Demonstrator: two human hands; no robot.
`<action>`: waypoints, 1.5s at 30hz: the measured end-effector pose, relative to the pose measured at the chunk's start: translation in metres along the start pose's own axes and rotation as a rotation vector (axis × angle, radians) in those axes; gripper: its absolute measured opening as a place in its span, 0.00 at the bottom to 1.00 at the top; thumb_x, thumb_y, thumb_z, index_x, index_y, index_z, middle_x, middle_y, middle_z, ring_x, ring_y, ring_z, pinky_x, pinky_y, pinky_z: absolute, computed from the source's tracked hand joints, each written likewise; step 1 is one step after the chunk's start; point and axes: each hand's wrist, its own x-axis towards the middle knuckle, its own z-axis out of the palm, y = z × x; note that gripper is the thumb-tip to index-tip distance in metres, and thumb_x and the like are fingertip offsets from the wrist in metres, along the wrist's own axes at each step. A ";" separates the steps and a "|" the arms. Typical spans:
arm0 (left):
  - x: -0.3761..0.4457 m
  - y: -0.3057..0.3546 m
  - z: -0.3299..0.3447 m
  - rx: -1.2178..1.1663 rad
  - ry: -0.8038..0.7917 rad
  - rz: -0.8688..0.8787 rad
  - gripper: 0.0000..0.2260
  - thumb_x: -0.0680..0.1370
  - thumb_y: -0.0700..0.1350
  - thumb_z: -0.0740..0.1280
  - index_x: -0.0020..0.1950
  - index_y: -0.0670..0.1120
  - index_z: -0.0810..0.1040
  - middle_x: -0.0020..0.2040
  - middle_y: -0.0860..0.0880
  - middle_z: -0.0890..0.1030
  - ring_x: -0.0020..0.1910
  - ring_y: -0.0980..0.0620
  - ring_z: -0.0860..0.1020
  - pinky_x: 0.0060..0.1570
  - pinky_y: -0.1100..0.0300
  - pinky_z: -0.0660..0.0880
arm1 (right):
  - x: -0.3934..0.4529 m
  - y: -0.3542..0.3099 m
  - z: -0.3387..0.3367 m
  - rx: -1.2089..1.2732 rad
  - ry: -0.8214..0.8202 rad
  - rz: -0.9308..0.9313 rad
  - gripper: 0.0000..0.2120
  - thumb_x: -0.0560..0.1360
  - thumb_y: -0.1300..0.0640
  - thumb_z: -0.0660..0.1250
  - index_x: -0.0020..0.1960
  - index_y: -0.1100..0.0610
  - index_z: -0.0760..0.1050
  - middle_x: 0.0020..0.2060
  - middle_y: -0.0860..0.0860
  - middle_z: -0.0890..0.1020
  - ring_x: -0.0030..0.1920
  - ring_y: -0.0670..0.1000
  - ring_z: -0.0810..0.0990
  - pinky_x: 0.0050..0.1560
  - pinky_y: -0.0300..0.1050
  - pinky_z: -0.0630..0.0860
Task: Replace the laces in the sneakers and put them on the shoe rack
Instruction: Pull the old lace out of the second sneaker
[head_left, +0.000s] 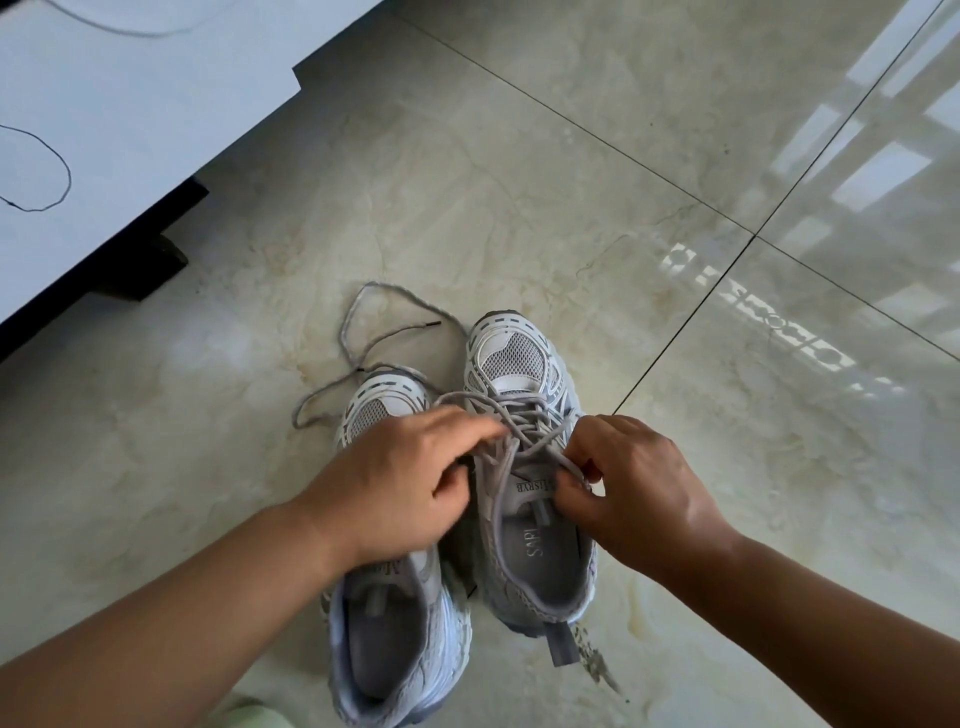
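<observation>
Pinching grey cord lace (511, 415): left hand (400, 483), right hand (631, 488) | mesh sneaker (524, 467) | glossy marble floor (519, 208)

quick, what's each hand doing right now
Left hand: fingers pinch the grey lace over the right sneaker.
Right hand: fingers pinch the same lace.

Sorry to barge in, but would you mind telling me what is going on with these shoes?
A person is bent over a pair of grey and white sneakers on the tiled floor. Both hands work the grey lace of the right-hand sneaker: the left hand pinches it on one side, the right hand on the other. The left-hand sneaker shows no lace in its eyelets where visible. A loose grey lace lies on the floor beyond it. No shoe rack is in view.
</observation>
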 end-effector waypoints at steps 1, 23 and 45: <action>-0.002 0.005 0.002 -0.027 -0.001 0.025 0.16 0.71 0.44 0.61 0.57 0.47 0.79 0.49 0.52 0.81 0.42 0.57 0.79 0.43 0.67 0.75 | 0.000 0.000 0.000 0.001 -0.001 -0.002 0.05 0.65 0.55 0.63 0.33 0.56 0.69 0.27 0.48 0.71 0.28 0.52 0.69 0.28 0.36 0.61; -0.004 0.024 0.020 0.064 0.091 -0.215 0.19 0.67 0.62 0.67 0.50 0.51 0.78 0.35 0.58 0.73 0.35 0.53 0.77 0.33 0.63 0.69 | 0.002 0.003 -0.002 0.076 0.074 -0.005 0.15 0.76 0.49 0.55 0.45 0.54 0.79 0.42 0.49 0.77 0.43 0.54 0.74 0.44 0.48 0.71; -0.008 0.029 0.028 0.007 0.164 -0.226 0.10 0.68 0.48 0.62 0.46 0.47 0.78 0.36 0.51 0.80 0.30 0.51 0.78 0.27 0.59 0.76 | 0.032 -0.005 -0.013 0.099 -0.320 0.116 0.06 0.71 0.56 0.66 0.37 0.57 0.74 0.29 0.49 0.75 0.30 0.44 0.69 0.32 0.41 0.65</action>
